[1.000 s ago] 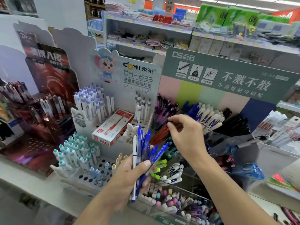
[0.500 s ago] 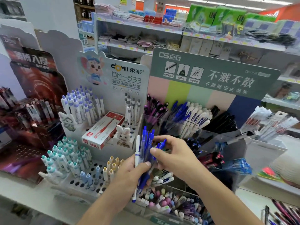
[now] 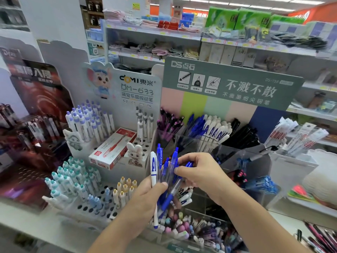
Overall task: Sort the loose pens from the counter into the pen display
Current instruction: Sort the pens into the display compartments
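My left hand (image 3: 145,196) grips a bundle of pens (image 3: 165,172): several clear-and-blue ones and one white pen with a blue cap and tip (image 3: 153,178). They stand upright in front of the pen display (image 3: 228,99). My right hand (image 3: 197,172) reaches across from the right and pinches a blue pen near the top of the bundle. Behind the hands the display's clear compartments hold purple pens (image 3: 169,123), blue pens (image 3: 196,123), white pens with blue letters (image 3: 216,132) and black pens (image 3: 244,134).
A white peg-hole stand (image 3: 94,207) at the left holds pastel pens, a red-and-white pen box (image 3: 113,148) and a rabbit figure (image 3: 135,152). A clear bin of small pens (image 3: 197,229) sits below my hands. Dark pen racks (image 3: 36,128) stand far left; refill packs (image 3: 299,139) are on the right.
My right hand has drawn back from the display's purple-pen compartment down to the bundle in my left hand and now pinches a blue pen there. The view shifted slightly right.
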